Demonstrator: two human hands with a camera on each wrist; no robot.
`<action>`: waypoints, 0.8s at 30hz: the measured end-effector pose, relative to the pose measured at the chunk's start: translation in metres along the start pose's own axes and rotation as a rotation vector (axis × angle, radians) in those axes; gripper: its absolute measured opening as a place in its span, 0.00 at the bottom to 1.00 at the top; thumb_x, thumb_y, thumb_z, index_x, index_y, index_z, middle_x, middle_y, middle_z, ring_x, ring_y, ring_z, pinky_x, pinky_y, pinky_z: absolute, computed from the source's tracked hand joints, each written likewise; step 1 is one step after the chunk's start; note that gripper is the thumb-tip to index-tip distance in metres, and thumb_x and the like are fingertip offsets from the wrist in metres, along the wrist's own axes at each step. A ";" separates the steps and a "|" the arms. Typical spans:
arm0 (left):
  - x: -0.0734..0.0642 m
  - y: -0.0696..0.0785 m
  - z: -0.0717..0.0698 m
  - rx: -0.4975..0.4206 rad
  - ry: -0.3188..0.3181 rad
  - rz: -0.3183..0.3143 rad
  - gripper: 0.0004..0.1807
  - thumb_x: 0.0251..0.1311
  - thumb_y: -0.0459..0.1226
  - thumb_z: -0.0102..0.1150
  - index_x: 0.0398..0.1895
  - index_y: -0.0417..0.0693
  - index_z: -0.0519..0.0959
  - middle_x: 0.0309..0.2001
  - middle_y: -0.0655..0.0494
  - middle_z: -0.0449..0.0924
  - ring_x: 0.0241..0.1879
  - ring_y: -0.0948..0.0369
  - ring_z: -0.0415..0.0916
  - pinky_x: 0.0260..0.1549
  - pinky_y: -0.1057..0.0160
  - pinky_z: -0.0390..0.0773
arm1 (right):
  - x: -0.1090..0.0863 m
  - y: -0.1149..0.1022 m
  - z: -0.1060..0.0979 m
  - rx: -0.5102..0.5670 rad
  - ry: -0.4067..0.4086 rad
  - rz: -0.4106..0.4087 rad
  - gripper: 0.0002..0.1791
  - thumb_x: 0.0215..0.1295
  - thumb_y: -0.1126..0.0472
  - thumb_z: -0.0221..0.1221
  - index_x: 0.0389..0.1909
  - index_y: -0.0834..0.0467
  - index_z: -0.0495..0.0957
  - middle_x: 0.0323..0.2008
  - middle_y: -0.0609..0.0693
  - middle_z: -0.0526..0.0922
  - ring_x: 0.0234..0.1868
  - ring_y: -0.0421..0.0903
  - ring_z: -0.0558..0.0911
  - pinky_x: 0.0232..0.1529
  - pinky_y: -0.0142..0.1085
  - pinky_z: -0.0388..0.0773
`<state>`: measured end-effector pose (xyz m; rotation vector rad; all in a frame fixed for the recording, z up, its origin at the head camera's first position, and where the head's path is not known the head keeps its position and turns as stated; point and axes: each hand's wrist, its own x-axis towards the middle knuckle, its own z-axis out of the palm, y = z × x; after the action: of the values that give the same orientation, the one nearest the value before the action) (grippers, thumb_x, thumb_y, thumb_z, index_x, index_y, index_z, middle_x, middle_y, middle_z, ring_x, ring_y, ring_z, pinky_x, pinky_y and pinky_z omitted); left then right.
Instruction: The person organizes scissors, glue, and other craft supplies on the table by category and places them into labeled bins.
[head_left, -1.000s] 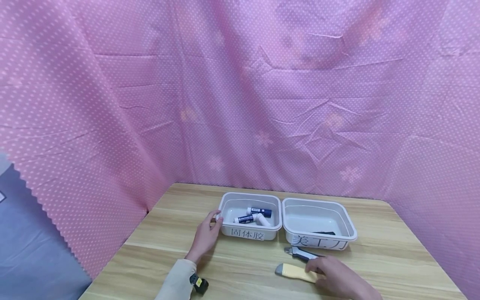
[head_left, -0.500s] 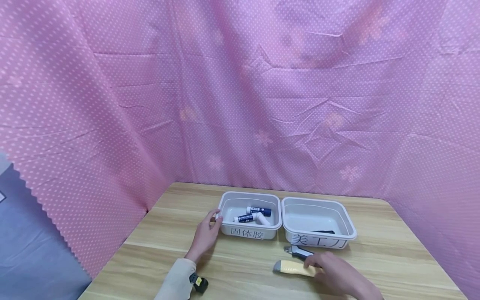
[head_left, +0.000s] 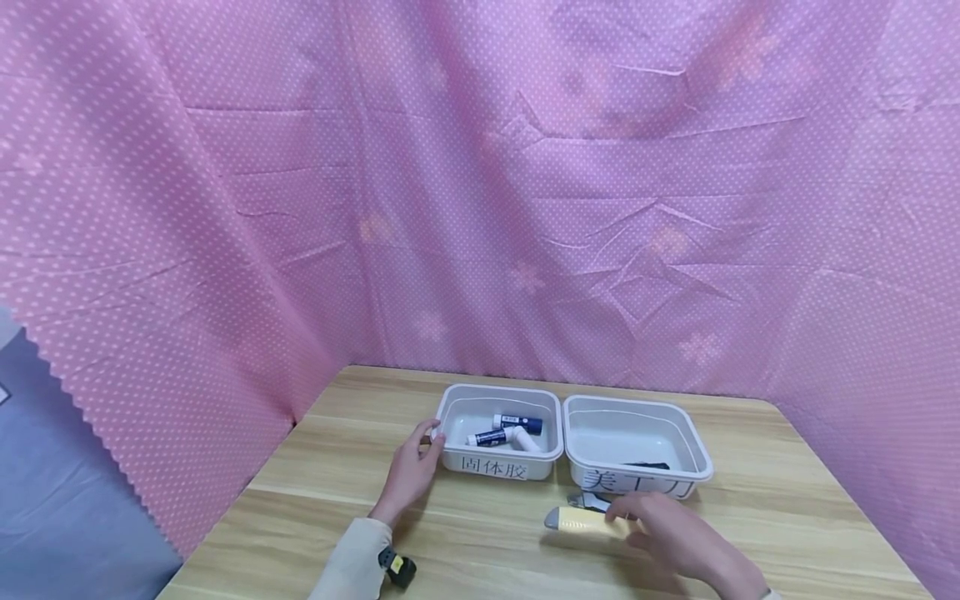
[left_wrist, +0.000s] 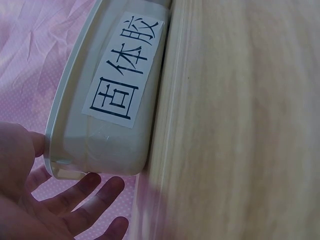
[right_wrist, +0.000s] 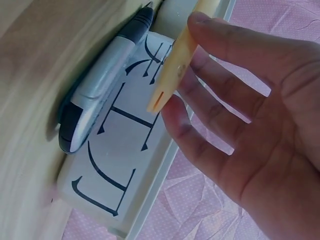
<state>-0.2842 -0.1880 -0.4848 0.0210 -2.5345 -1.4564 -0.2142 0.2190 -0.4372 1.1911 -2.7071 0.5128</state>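
My right hand pinches a yellow utility knife with a grey tip between thumb and fingers, just above the table. Beneath and behind it a grey-and-black utility knife lies in front of the right bin, partly hidden by the hand in the head view. My left hand holds the left corner of the left white bin, thumb over the rim and other fingers spread below it. Blue-and-white glue sticks lie inside that bin. A dark object shows inside the right bin.
Both bins stand side by side on a wooden table, each with a paper label in Chinese characters. A pink dotted curtain hangs behind and beside the table.
My right hand has lifted the yellow utility knife off the table and moved it slightly towards the right bin. The left hand and the bins have stayed in place.
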 end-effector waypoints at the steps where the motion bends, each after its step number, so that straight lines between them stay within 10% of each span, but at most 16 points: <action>1: 0.000 0.000 0.000 0.000 -0.002 -0.002 0.25 0.78 0.47 0.50 0.73 0.53 0.69 0.59 0.40 0.79 0.46 0.54 0.82 0.42 0.57 0.84 | 0.000 0.000 -0.001 -0.003 0.001 -0.003 0.18 0.52 0.69 0.73 0.43 0.49 0.85 0.40 0.39 0.87 0.39 0.37 0.83 0.40 0.38 0.84; 18: 0.000 0.002 -0.002 -0.008 -0.005 0.003 0.25 0.78 0.46 0.50 0.73 0.51 0.69 0.57 0.39 0.79 0.44 0.54 0.83 0.41 0.58 0.83 | 0.010 0.000 -0.021 -0.044 0.084 -0.009 0.18 0.52 0.70 0.72 0.42 0.50 0.84 0.41 0.40 0.87 0.43 0.40 0.84 0.43 0.42 0.84; 24: 0.001 0.002 -0.002 -0.011 -0.002 0.010 0.25 0.78 0.46 0.50 0.73 0.51 0.69 0.57 0.40 0.79 0.44 0.54 0.83 0.40 0.59 0.83 | 0.011 0.003 -0.024 -0.084 0.231 -0.081 0.22 0.48 0.72 0.75 0.44 0.51 0.84 0.41 0.42 0.87 0.40 0.41 0.83 0.40 0.41 0.83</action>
<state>-0.2842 -0.1884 -0.4822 0.0048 -2.5246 -1.4678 -0.2243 0.2220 -0.4127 1.1378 -2.4515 0.4879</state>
